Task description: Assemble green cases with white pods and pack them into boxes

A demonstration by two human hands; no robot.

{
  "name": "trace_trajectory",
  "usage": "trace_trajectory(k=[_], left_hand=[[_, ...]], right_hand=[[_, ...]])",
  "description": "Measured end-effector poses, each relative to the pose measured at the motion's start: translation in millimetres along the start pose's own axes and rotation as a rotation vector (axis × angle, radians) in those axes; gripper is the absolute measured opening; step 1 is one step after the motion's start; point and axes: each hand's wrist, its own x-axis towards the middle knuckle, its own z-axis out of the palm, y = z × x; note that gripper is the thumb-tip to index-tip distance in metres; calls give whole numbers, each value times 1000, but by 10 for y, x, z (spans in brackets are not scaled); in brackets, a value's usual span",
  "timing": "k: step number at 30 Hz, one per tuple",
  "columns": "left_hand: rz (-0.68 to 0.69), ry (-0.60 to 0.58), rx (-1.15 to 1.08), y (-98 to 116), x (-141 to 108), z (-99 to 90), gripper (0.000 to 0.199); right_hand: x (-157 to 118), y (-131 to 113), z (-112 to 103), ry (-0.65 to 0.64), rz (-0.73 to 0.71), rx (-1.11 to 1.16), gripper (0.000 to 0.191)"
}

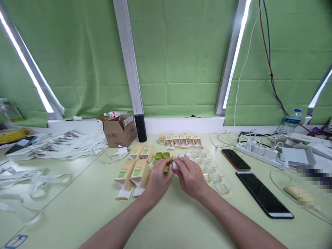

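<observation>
You have one white piece (pixel 175 166) between your two hands, nearer you than the carton (pixel 119 133) and to its right. Your left hand (pixel 160 174) has its grip nearly closed, thumb and fingertips pinching the piece from the left. Your right hand (pixel 190 175) pinches it from the other side, its fingers curled over the top and its thumb below, so both grips are pressed onto the one piece. A small dark-and-yellow bit shows at the piece's left end, too small to make out.

Count four large boxes (pixel 140 173) in front of the carton, to its right; the nearest two have their flaps open toward you. Six small boxes (pixel 177 141) stand in a row farther right of the carton. You have at least four green cups (pixel 166 155) right of the carton, partly hidden by your left hand. Beyond them from the carton lie about a dozen clear cups (pixel 223 186), overlapping too much for you to count exactly. Two phones (pixel 264 195) lie on the bench (pixel 171 221), far right of the carton, with one power strip (pixel 259 155) behind them. One black cylinder (pixel 140 128) stands just right of the carton.
</observation>
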Motion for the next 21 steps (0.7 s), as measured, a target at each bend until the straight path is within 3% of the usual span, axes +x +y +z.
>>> trace_trajectory(k=[11,16,21], left_hand=[[18,43,62,21,-1,15,23],[28,18,2,34,22,-36,19],[75,-110,-121,-9,42,-87,35]], right_hand=[[27,-77,43,68,-23,-130,32],[2,13,37,60,22,40,34],[-4,95,-25,21,71,200,37]])
